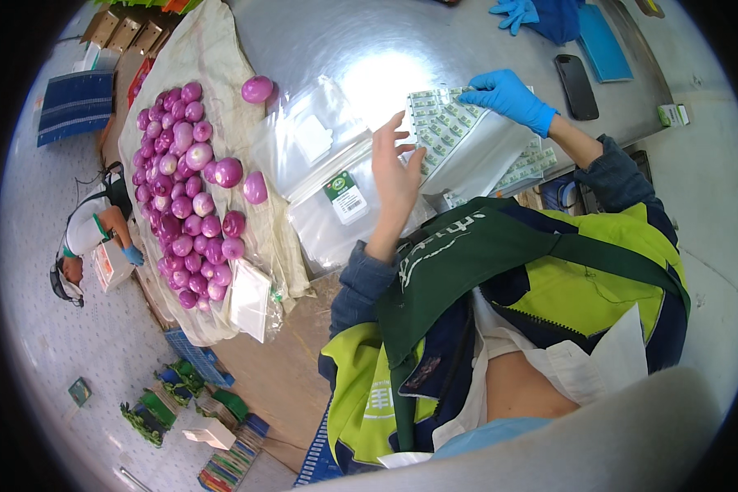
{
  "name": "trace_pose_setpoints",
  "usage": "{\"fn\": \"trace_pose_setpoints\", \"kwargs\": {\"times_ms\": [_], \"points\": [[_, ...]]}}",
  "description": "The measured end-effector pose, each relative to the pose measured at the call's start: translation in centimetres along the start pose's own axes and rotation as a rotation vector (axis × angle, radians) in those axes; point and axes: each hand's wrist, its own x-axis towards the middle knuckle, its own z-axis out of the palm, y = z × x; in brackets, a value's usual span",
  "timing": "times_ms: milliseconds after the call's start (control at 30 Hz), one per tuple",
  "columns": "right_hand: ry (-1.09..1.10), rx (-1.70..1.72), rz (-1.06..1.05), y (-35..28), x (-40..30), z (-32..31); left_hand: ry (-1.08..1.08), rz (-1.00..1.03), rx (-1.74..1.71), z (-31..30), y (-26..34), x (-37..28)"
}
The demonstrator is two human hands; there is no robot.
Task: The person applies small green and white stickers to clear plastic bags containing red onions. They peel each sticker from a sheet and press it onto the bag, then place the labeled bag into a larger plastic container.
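Observation:
My right hand [510, 103], in a blue glove, pinches the top edge of a sheet of small green-and-white stickers [444, 126]. The sheet's white backing [486, 154] curls up toward me. My bare left hand [395, 163] is at the sheet's left edge with fingers apart; its thumb overlaps the edge, and whether it touches is unclear. Below that hand lie clear plastic bags [317, 224], the top one bearing a green-and-white label [345, 197]. More sticker sheets [529, 165] lie beneath the backing.
Purple onions [184, 206] are heaped on a woven sack [215, 49] at left, with loose onions [257, 90] beside the heap. A phone [576, 87], a blue folder [604, 43] and a blue glove [516, 13] lie on the metal table [307, 31]. Another person [95, 224] holds a white box [112, 264].

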Motion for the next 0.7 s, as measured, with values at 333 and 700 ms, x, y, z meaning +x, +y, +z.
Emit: {"fn": "trace_pose_setpoints", "kwargs": {"times_ms": [333, 700], "points": [[0.157, -0.41, -0.46, 0.8, 3.9, 7.0, 0.477, -0.621, -0.254, -8.2, -5.2, -5.4], [-0.543, -0.311, -0.64, -0.6, 8.0, 22.2, 0.518, -0.58, 0.528, -10.5, -7.1, -5.9]]}}
